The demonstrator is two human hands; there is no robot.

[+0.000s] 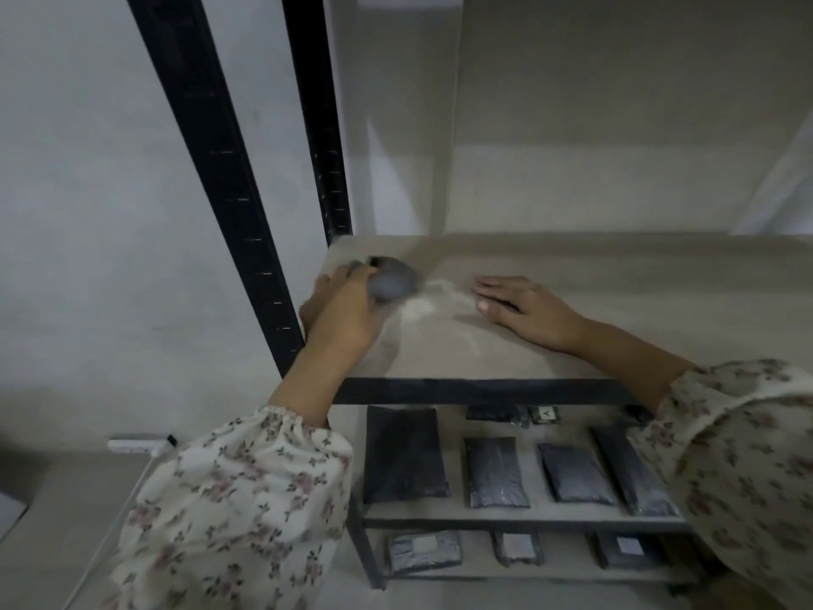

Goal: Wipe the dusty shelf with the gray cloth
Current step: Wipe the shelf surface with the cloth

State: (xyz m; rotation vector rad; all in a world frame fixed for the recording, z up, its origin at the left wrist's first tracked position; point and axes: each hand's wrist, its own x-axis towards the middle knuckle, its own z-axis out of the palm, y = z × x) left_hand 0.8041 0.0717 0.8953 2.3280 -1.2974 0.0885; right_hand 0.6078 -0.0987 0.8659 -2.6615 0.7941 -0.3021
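A person in floral-print sleeves (246, 499) reaches both hands onto the top board of a black-framed shelf (484, 341). The left hand (341, 312) sits at the shelf's far left corner, its fingers curled tightly around a bunched gray cloth (393, 280), which is pressed onto the board just beyond the knuckles; the cloth is blurred, so its exact folds cannot be made out. Just to the cloth's right, streaks of pale dust (429, 301) lie on the shelf surface. On the other side of the dust, the right hand (525, 311) rests palm down on the shelf, fingers spread flat and holding nothing. On the lower tiers of the shelf lie several dark flat packets (496, 471), set side by side in rows.
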